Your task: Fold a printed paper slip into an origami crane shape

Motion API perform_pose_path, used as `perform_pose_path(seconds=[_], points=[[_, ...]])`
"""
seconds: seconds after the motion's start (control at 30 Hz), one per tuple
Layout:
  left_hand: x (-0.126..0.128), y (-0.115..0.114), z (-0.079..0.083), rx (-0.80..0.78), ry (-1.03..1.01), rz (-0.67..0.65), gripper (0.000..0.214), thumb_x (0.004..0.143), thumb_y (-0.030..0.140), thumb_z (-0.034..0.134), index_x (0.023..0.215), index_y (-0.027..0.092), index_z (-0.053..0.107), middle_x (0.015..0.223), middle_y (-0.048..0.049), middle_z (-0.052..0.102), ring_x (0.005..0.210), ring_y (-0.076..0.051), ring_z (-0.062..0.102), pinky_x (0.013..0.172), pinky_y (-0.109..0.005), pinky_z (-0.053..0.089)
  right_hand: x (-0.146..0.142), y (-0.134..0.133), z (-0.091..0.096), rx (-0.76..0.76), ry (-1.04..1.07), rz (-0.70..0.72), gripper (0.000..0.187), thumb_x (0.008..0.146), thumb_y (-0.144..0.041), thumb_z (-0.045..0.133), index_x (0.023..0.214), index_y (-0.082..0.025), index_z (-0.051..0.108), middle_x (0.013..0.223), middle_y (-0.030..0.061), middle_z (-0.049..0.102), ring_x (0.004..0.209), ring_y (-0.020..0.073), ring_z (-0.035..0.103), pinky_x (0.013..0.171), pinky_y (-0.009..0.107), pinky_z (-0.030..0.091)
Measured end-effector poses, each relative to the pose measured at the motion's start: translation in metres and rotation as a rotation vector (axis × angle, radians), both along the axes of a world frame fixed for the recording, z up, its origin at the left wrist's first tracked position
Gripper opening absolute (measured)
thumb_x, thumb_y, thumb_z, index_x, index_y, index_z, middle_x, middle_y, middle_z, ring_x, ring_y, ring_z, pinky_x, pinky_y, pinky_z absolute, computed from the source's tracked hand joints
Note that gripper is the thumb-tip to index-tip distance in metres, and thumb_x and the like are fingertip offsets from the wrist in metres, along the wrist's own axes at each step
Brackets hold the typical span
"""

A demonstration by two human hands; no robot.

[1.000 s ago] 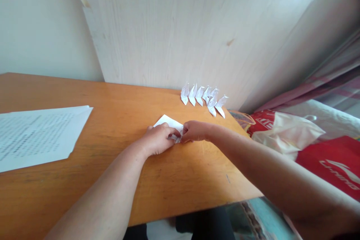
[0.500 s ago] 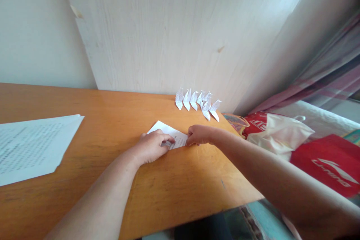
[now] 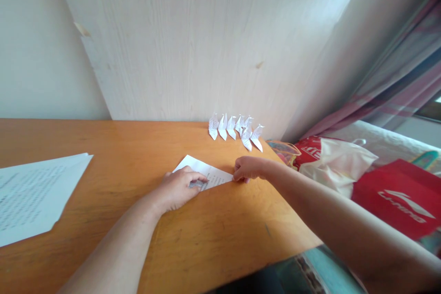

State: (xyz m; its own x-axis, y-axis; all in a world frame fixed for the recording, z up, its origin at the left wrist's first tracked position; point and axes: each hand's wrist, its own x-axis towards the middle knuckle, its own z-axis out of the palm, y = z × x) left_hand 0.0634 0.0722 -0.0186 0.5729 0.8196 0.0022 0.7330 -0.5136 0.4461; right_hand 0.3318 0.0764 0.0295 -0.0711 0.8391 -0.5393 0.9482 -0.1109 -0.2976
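Note:
A folded sheet of printed paper (image 3: pixel 216 177) lies on the wooden table, tapering to a point at its right end. My left hand (image 3: pixel 177 188) rests on the paper's left part, thumb and fingers apart, pressing it down. At the pointed right corner, the curled fingers of my right hand (image 3: pixel 248 168) pinch the paper's tip. Part of the sheet is hidden under my left hand. Behind it stand several small folded paper figures (image 3: pixel 231 127) with pointed tips, grouped near the table's back right corner.
A stack of printed sheets (image 3: pixel 41 193) lies on the left of the table (image 3: pixel 131 147). A pale wood panel (image 3: pixel 193 46) rises behind it. Beyond the right edge are a red bag (image 3: pixel 396 197) and a white plastic bag (image 3: pixel 344 163); a curtain (image 3: pixel 386 73) hangs there.
My right hand has shifted slightly right relative to the paper, out to its pointed tip. My left hand stays on the sheet. The whole view has moved a little.

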Motion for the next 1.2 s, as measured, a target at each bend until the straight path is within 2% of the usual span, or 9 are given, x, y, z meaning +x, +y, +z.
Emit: perform_pose_path(seconds=[0.27,0.57,0.9,1.1,1.2], points=[[-0.001,-0.001,0.001,0.002,0.008,0.000,0.040,0.085,0.030,0.055,0.122,0.041,0.068,0.124,0.0006,0.064,0.113,-0.026,0.059,0.099,-0.040,0.042,0.009,0.005,-0.010,-0.027,0.123,-0.032,0.006,0.069,-0.018,0.066,0.065,-0.016,0.062,0.062,0.0011,0.066,0.058,0.0128,0.061,0.049,0.020,0.034],[-0.002,0.000,0.000,-0.027,0.002,0.010,0.039,0.086,0.034,0.055,0.122,0.040,0.068,0.128,0.0008,0.063,0.116,-0.027,0.058,0.102,-0.040,0.042,0.018,0.004,-0.014,0.016,0.179,-0.029,0.003,0.067,-0.016,0.063,0.065,-0.017,0.061,0.059,-0.0003,0.065,0.058,0.0123,0.061,0.050,0.020,0.036],[0.002,-0.006,0.013,-0.067,0.035,0.033,0.040,0.086,0.033,0.055,0.122,0.038,0.069,0.127,-0.0007,0.064,0.117,-0.028,0.058,0.103,-0.042,0.042,0.023,0.003,-0.018,0.037,0.219,-0.024,0.008,0.062,-0.013,0.060,0.058,-0.017,0.055,0.054,-0.0017,0.061,0.056,0.0128,0.060,0.052,0.021,0.037],[0.001,-0.005,0.011,-0.072,0.040,0.029,0.043,0.084,0.031,0.054,0.124,0.041,0.068,0.130,0.0012,0.062,0.120,-0.027,0.056,0.106,-0.043,0.038,0.024,-0.007,-0.025,0.163,0.250,-0.124,0.004,0.069,-0.016,0.057,0.072,-0.018,0.058,0.060,-0.0005,0.064,0.057,0.0137,0.061,0.053,0.021,0.040],[-0.001,-0.004,0.011,-0.071,0.046,0.013,0.043,0.085,0.032,0.054,0.124,0.043,0.067,0.128,0.0008,0.062,0.118,-0.028,0.056,0.106,-0.044,0.037,0.021,-0.016,-0.027,0.273,0.245,-0.178,0.011,0.078,-0.019,0.051,0.084,-0.017,0.060,0.070,0.0029,0.069,0.060,0.0146,0.062,0.053,0.022,0.041]])
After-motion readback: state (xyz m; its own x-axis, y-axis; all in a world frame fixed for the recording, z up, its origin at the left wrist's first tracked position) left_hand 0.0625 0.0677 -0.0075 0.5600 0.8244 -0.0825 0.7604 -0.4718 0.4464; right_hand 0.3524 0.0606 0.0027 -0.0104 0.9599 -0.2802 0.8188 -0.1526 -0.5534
